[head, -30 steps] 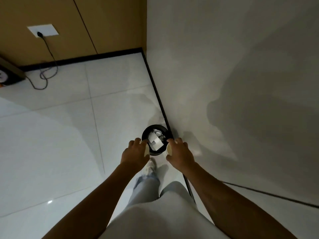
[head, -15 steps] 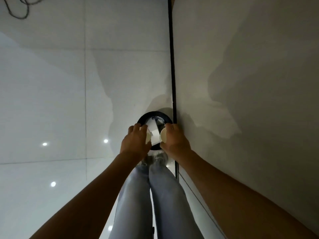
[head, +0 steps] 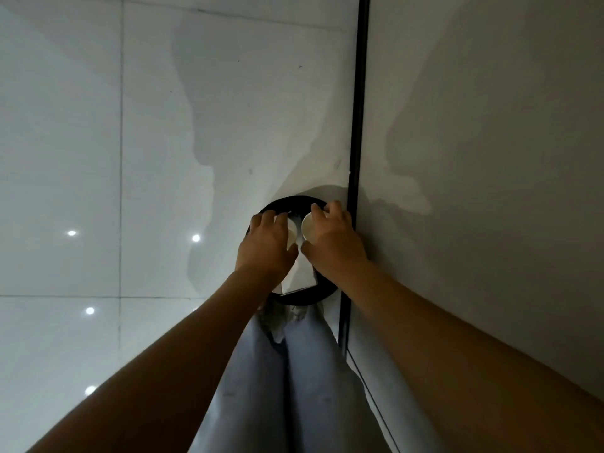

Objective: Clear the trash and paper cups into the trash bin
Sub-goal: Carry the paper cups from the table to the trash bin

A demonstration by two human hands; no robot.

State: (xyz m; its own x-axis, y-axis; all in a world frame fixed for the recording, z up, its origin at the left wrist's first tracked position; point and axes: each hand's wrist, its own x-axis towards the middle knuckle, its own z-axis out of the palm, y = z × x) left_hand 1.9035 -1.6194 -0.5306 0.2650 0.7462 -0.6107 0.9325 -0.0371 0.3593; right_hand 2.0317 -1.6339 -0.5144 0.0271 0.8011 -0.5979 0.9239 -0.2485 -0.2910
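Over the black trash bin (head: 294, 201) — left hand (head: 266, 245), right hand (head: 330, 238), fingers curled round one paper cup (head: 308, 227) each.

- Both bare forearms reach straight down and forward, converging from the lower corners.
- The left hand (head: 266, 246) is seen back up, fingers curled closed around a cup (head: 292, 232).
- The right hand (head: 331, 238) sits just beside it, knuckles up, fingers wrapped over a second cup (head: 308, 227).
- The thumbs nearly touch.
- Legs in pale trousers (head: 287, 387) stand between the arms.
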